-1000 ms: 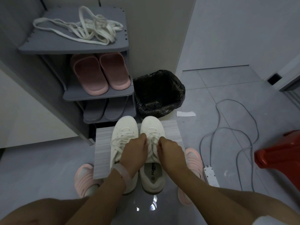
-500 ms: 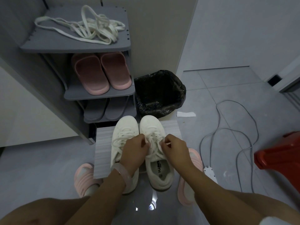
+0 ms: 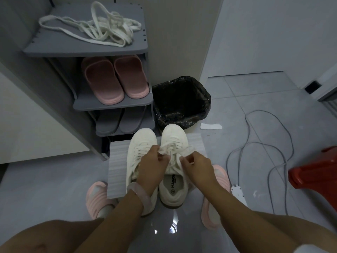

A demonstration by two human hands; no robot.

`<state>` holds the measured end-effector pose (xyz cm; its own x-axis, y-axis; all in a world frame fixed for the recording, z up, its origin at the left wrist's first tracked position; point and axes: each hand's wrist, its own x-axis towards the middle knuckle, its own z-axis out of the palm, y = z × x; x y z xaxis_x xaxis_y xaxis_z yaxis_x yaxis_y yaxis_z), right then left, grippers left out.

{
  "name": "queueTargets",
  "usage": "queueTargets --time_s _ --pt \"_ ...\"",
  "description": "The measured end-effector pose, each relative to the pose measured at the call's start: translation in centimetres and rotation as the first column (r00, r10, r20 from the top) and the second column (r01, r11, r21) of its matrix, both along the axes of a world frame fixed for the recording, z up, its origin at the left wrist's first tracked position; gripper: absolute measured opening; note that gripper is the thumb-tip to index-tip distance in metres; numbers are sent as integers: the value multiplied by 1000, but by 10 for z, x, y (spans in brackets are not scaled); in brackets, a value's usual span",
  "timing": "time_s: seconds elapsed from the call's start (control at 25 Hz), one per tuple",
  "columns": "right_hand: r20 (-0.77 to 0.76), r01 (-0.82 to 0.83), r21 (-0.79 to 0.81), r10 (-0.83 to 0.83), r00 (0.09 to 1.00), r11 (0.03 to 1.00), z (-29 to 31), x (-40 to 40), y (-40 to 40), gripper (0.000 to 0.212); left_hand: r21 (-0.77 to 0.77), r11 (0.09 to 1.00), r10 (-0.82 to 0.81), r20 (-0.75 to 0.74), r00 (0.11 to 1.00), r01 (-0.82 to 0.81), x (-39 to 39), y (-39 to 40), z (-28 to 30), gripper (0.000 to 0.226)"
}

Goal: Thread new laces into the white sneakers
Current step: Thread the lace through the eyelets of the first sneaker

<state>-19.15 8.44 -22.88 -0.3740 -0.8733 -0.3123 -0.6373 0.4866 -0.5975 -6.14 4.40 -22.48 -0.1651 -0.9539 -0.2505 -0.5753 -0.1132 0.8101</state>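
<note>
White lace [image 3: 168, 149] pinched by both hands (left [image 3: 152, 166], right [image 3: 197, 166]).

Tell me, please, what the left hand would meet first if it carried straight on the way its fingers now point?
Probably the laced front of the right-hand white sneaker: the left hand, pinching that shoe's white lace, points up and away. Beyond that toe stands the black-lined waste bin; depth is unclear.

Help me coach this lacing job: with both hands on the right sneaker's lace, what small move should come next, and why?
Probably draw the two lace ends apart to take up slack. The left hand and right hand each pinch the lace above the right sneaker, where it bunches loosely over the eyelets. Whether they are tightening or undoing it cannot be told.
</note>
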Motion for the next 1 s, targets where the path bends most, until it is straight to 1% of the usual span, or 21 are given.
queueTargets --time_s 0.08,0.12,0.2,0.24,0.36,0.4,0.44,0.48,0.52,0.56,0.6,0.64,0.68,0.76,0.8,0.84,0.92,1.0 --pt "-35 -15 -47 13 999 999 -2 2 2 21 -12 1000 -14 32 999 14 -1 -3 -4 13" --pt "-60 -30 -70 26 998 997 -3 2 2 20 -31 999 -14 58 998 16 -1 -5 -6 13" --pt "-105 -58 -90 49 993 994 -1 4 1 19 -67 997 -36 110 993 43 -2 -6 -5 31" --pt "-142 -84 -87 71 987 993 1 6 0 18 -80 996 -36 135 990 47 -3 -4 -4 35" --pt "-252 -163 -95 134 958 982 4 5 0 13 -134 987 -62 178 982 87 -6 1 -6 26" --pt "-260 -153 -113 120 958 982 6 3 -1 14 -107 992 -52 171 984 71 -4 0 -7 25" --pt "-248 -117 -139 80 965 983 5 0 -2 15 -42 999 6 83 997 -3 -3 -3 -8 23" --pt "-211 -56 -177 17 977 983 4 -6 -4 16 76 990 126 -73 989 -120 -2 -8 -8 20" --pt "-148 26 -216 -59 987 976 3 -11 -6 17 235 941 301 -255 919 -243 -1 -11 -5 19" --pt "-78 108 -244 -131 988 964 1 -14 -8 17 353 876 449 -345 824 -329 0 -12 -6 18" --pt "-33 166 -250 -180 983 954 0 -14 -9 17 380 843 518 -384 764 -380 -1 -11 -4 15" --pt "-20 182 -235 -192 981 955 0 -14 -9 17 317 860 500 -362 787 -400 -2 -9 -3 8" --pt "-26 165 -199 -173 985 966 -1 -14 -9 18 260 887 454 -340 823 -382 -3 -6 -4 3" --pt "-52 63 -71 -67 996 995 0 -13 -10 23 231 936 323 -277 905 -264 -5 -2 -7 23" --pt "-40 16 -28 -17 999 999 0 -13 -10 25 224 955 248 -249 936 -194 -6 -2 -9 27" --pt "-19 -10 -10 10 1000 1000 0 -12 -9 26 197 972 165 -199 966 -126 -6 -2 -9 24" --pt "-16 -15 -29 15 1000 999 1 -10 -7 21 121 992 51 -91 995 -40 -9 0 -10 14" --pt "-99 -51 -70 44 994 996 3 -6 -5 17 -14 999 30 2 1000 -30 -11 1 -11 24"
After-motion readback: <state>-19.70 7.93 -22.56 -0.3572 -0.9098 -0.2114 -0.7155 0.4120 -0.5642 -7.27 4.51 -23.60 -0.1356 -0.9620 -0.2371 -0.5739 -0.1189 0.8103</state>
